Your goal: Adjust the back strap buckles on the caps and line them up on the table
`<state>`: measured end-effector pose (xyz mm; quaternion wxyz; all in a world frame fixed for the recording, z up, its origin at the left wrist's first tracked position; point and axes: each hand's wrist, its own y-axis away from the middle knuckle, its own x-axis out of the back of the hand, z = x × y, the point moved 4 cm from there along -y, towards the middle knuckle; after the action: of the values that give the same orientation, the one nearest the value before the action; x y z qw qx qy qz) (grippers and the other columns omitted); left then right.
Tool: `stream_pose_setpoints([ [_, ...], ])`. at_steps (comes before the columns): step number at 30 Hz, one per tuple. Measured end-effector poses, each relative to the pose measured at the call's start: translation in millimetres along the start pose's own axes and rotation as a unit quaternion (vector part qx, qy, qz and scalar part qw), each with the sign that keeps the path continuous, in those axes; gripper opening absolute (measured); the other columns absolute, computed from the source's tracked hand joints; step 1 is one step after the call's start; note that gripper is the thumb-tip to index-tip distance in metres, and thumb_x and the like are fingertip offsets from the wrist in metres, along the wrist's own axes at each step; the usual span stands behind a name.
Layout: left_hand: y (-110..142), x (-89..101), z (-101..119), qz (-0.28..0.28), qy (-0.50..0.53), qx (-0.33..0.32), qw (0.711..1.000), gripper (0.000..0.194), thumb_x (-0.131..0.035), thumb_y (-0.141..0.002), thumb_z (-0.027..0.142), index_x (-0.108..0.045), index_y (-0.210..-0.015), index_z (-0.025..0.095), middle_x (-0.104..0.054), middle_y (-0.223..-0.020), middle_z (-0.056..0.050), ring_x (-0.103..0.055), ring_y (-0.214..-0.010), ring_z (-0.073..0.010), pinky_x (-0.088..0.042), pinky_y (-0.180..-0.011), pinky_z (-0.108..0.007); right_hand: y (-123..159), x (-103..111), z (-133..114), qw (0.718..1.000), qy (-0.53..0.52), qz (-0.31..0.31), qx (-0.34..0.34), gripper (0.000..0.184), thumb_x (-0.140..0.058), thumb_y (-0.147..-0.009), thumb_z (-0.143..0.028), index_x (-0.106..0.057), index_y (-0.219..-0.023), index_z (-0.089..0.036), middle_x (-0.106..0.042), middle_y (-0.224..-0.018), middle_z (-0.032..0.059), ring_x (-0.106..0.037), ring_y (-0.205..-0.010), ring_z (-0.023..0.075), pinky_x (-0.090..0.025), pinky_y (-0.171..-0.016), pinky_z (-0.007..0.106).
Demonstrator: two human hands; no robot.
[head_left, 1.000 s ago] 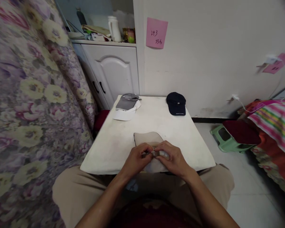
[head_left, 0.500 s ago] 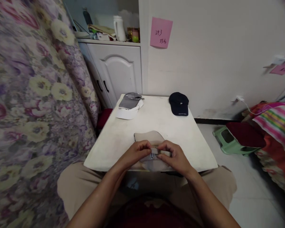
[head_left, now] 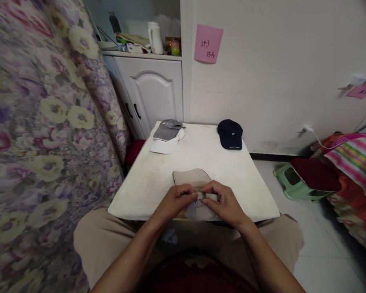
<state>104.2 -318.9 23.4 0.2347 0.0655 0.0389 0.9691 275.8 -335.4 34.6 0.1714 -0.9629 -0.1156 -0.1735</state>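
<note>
A beige baseball cap lies at the near edge of the white table, its brim pointing away from me. My left hand pinches one end of the cap's back strap between thumb and fingers. From the other side, my right hand grips the strap close by, thumb below and fingers above. The fingertips of both hands nearly meet over the strap. A small part of the cap's crown shows below them; my hands cover the rest.
A grey cap rests on a white cap at the table's far left. Far right lies a navy cap. Floral curtain hangs at left, a wall stands behind the table, and a green stool is at right.
My left hand has shifted slightly right along the strap, its thumb now closer to my right hand. The right hand keeps its grip, and the other caps stay put.
</note>
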Motion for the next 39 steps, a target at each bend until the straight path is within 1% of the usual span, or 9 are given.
stream_pose_setpoints([
  [3, 0.1, -0.4, 2.3, 0.011, 0.002, -0.010, 1.000, 0.024, -0.064, -0.080, 0.033, -0.059, -0.067, 0.014, -0.052, -0.062, 0.003, -0.043, -0.056, -0.0100, -0.031, -0.054, -0.022, 0.9, 0.2, -1.9, 0.999, 0.030, 0.002, 0.013, 0.018, -0.066, -0.076, -0.014, -0.065, -0.092, -0.020, -0.066, -0.089, 0.0021, -0.063, -0.084, 0.0184, -0.048, -0.076, 0.030],
  [7, -0.5, -1.5, 4.0, 0.006, 0.003, -0.029, 1.000, 0.024, -0.064, -0.079, 0.032, -0.058, -0.066, 0.014, -0.058, -0.071, 0.000, -0.046, -0.062, -0.0111, -0.033, -0.057, -0.022, 1.4, 0.4, -0.3, 0.999, 0.037, -0.002, 0.001, 0.020, -0.066, -0.074, -0.012, -0.065, -0.092, -0.020, -0.068, -0.089, 0.0019, -0.064, -0.083, 0.0183, -0.048, -0.075, 0.029],
  [15, -2.8, -1.1, 0.9, 0.014, -0.006, -0.022, 1.000, 0.026, -0.064, -0.077, 0.033, -0.053, -0.063, 0.015, -0.053, -0.063, 0.002, -0.042, -0.058, -0.0097, -0.030, -0.053, -0.021, 0.3, -1.1, 7.4, 0.999, -0.010, 0.012, -0.030, 0.019, -0.070, -0.075, -0.020, -0.068, -0.094, -0.020, -0.071, -0.088, 0.0018, -0.065, -0.083, 0.0183, -0.050, -0.075, 0.028],
  [17, -2.8, -1.3, 0.3, 0.012, -0.008, -0.023, 1.000, 0.025, -0.064, -0.077, 0.033, -0.053, -0.063, 0.014, -0.053, -0.064, 0.002, -0.043, -0.059, -0.0101, -0.030, -0.054, -0.021, 0.7, -1.7, 5.7, 1.000, 0.001, 0.011, -0.024, 0.018, -0.069, -0.075, -0.019, -0.068, -0.093, -0.020, -0.070, -0.087, 0.0015, -0.065, -0.083, 0.0179, -0.050, -0.075, 0.028],
  [21, -2.6, -1.2, -2.1, 0.010, -0.009, -0.022, 1.000, 0.024, -0.063, -0.077, 0.033, -0.056, -0.065, 0.014, -0.055, -0.065, 0.001, -0.044, -0.059, -0.0106, -0.031, -0.054, -0.022, 1.2, -1.4, -1.4, 0.999, 0.052, 0.008, 0.013, 0.021, -0.064, -0.073, -0.011, -0.067, -0.092, -0.019, -0.069, -0.088, 0.0016, -0.065, -0.082, 0.0172, -0.050, -0.074, 0.027],
  [25, -2.3, -0.7, -4.9, 0.007, -0.007, -0.009, 1.000, 0.021, -0.064, -0.075, 0.032, -0.060, -0.068, 0.013, -0.053, -0.062, 0.002, -0.043, -0.058, -0.0105, -0.031, -0.053, -0.022, 0.7, -0.2, -6.2, 0.996, 0.085, -0.005, 0.029, 0.021, -0.061, -0.072, -0.010, -0.066, -0.090, -0.019, -0.069, -0.086, 0.0021, -0.065, -0.079, 0.0174, -0.049, -0.071, 0.027],
  [29, -2.2, -0.6, -4.3, -0.001, -0.008, -0.008, 1.000, 0.021, -0.063, -0.076, 0.031, -0.057, -0.066, 0.013, -0.048, -0.059, 0.003, -0.040, -0.056, -0.0097, -0.028, -0.052, -0.021, 0.9, 0.3, -7.1, 0.994, 0.103, -0.019, 0.025, 0.021, -0.061, -0.071, -0.009, -0.065, -0.089, -0.018, -0.068, -0.084, 0.0021, -0.064, -0.078, 0.0176, -0.048, -0.070, 0.027],
  [35, -2.5, -1.1, -2.4, -0.023, -0.025, -0.025, 0.999, 0.022, -0.064, -0.076, 0.028, -0.052, -0.063, 0.015, -0.050, -0.066, 0.002, -0.044, -0.061, -0.0104, -0.031, -0.056, -0.022, 1.9, 3.0, -3.8, 0.995, 0.103, 0.006, 0.004, 0.016, -0.063, -0.071, -0.012, -0.064, -0.086, -0.018, -0.067, -0.080, 0.0007, -0.061, -0.074, 0.0165, -0.047, -0.069, 0.026],
  [39, -2.9, -1.0, -3.8, -0.024, -0.029, -0.025, 0.999, 0.022, -0.064, -0.076, 0.027, -0.052, -0.062, 0.015, -0.050, -0.066, 0.002, -0.044, -0.061, -0.0106, -0.031, -0.056, -0.023, 1.2, 3.7, -5.3, 0.995, 0.100, -0.013, 0.010, 0.018, -0.062, -0.070, -0.010, -0.064, -0.085, -0.018, -0.066, -0.080, 0.0004, -0.061, -0.074, 0.0160, -0.047, -0.067, 0.025],
])
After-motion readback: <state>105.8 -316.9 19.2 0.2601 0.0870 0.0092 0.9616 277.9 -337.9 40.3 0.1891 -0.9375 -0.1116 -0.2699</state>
